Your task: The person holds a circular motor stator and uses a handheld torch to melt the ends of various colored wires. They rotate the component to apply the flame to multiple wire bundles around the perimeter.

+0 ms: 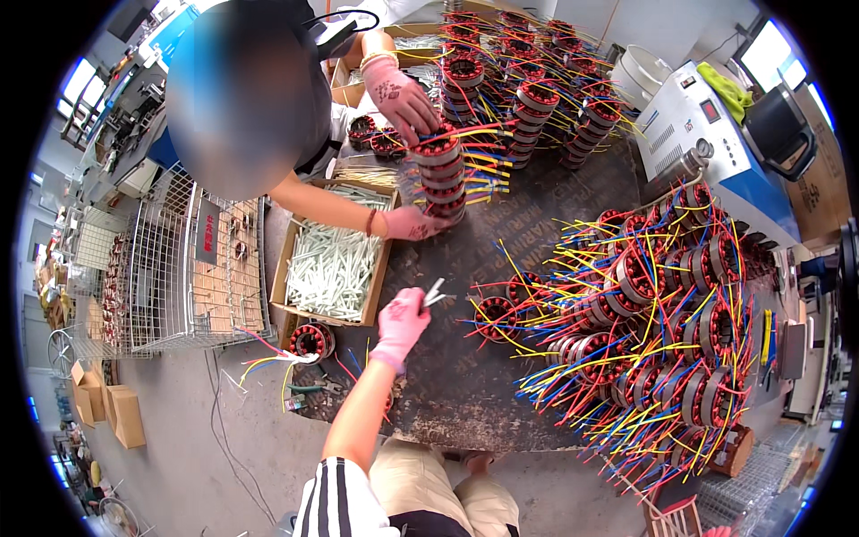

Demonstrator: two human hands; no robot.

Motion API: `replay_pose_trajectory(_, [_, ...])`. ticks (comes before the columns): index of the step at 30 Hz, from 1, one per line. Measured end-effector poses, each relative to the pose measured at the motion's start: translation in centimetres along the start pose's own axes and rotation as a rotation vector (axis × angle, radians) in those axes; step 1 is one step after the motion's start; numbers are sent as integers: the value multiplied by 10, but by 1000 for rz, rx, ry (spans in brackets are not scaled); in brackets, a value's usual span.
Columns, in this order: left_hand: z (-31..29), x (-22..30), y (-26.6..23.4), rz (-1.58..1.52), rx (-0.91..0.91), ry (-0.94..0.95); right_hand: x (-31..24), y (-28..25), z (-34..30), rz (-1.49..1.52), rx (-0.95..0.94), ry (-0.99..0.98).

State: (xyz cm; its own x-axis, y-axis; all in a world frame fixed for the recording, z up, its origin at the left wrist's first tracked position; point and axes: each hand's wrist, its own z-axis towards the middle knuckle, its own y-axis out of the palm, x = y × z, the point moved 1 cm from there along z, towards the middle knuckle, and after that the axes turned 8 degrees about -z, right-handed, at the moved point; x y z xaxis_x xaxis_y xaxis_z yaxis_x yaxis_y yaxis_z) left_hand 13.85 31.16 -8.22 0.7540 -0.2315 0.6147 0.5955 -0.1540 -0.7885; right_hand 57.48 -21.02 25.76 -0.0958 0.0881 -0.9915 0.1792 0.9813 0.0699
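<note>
Trousers [407, 479] in beige show at the lower edge, beside a striped sleeve [335, 501] from which the person's left forearm reaches up over a worn dark tabletop [456, 394]. Gloved in pink, the left hand [403, 322] is closed on a few short white strips [434, 294], their ends sticking out past the fingers, above the middle of the table; the right hand's state cannot be told. Near the table's left corner lie green-handled pliers [309, 388], and just beyond them a red-wound ring [311, 342] sits close against an open carton [384, 259] filled with similar strips. To the right, wound rings with red, yellow and blue wires form a large heap [644, 331]. Across the table, a co-worker's two pink-gloved hands touch an upright stack [440, 170] of rings, the upper hand [403, 98] at its top, the lower hand [416, 223] by its base. Farther back stand more stacks [532, 112] and a white-and-blue machine [684, 125].
</note>
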Motion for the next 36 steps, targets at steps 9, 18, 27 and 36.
replay_pose_trajectory(9, [4, -88, -146, 187, 382, -67, 7, 15, -6, -128, 16, -32])
replay_pose_trajectory(18, [-193, -49, -70, 104, 161, -421, 8, -31, 44, 70, -306, 105])
replay_pose_trajectory(27, [-118, 29, -30, -150, 122, 283, 10, -37, 64, -28, -246, 12])
replay_pose_trajectory(36, [20, 115, 58, 263, -436, 551, 15, -85, 60, 54, -302, 47])
